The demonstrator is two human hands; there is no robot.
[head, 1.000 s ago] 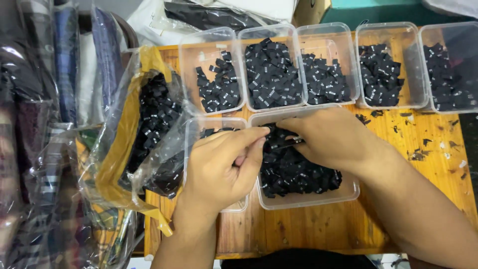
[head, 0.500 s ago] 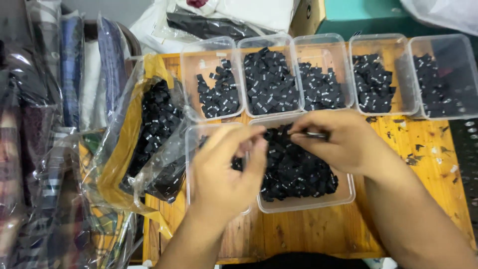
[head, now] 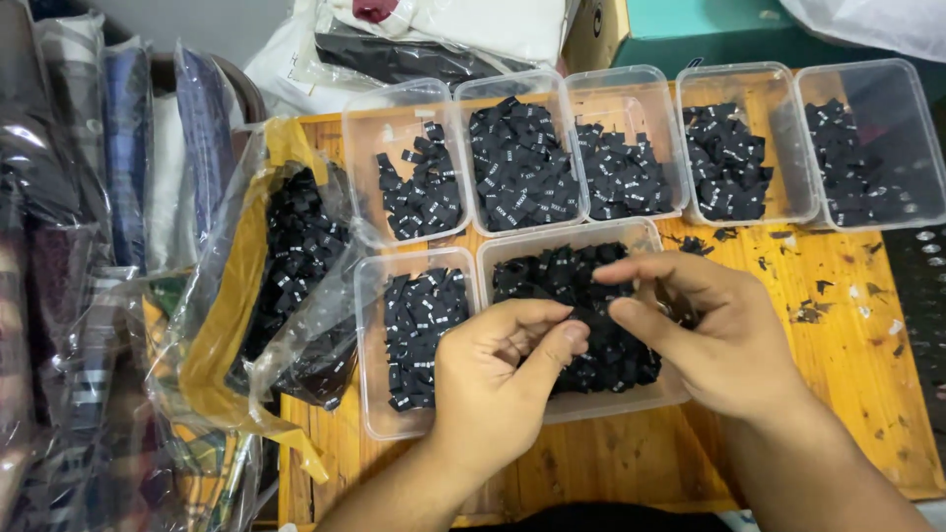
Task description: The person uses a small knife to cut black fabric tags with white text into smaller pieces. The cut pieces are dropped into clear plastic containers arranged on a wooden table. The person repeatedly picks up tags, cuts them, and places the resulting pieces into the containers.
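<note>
At the left, a clear plastic bag with yellow backing (head: 266,286) lies open beside the table, and a good heap of small black woven labels is seen inside it, so much sorting appears left to be done. Just right of it, the near-left tub (head: 419,335) is partly filled with labels. The left hand (head: 498,379) is held over the seam between this tub and the larger near tub (head: 581,325), its thumb and forefinger pinched together; whether a label is caught between them cannot be told. The right hand (head: 714,330) is curled above the larger tub, fingertips meeting the left hand's, with a small black label apparently nipped there; its long axis and facing are too hidden to judge. Along the far edge, five tubs (head: 631,158) are already stocked with sorted labels, lying at mixed angles. Black scraps (head: 813,310) are scattered on the wooden table (head: 857,394) at the right.
</note>
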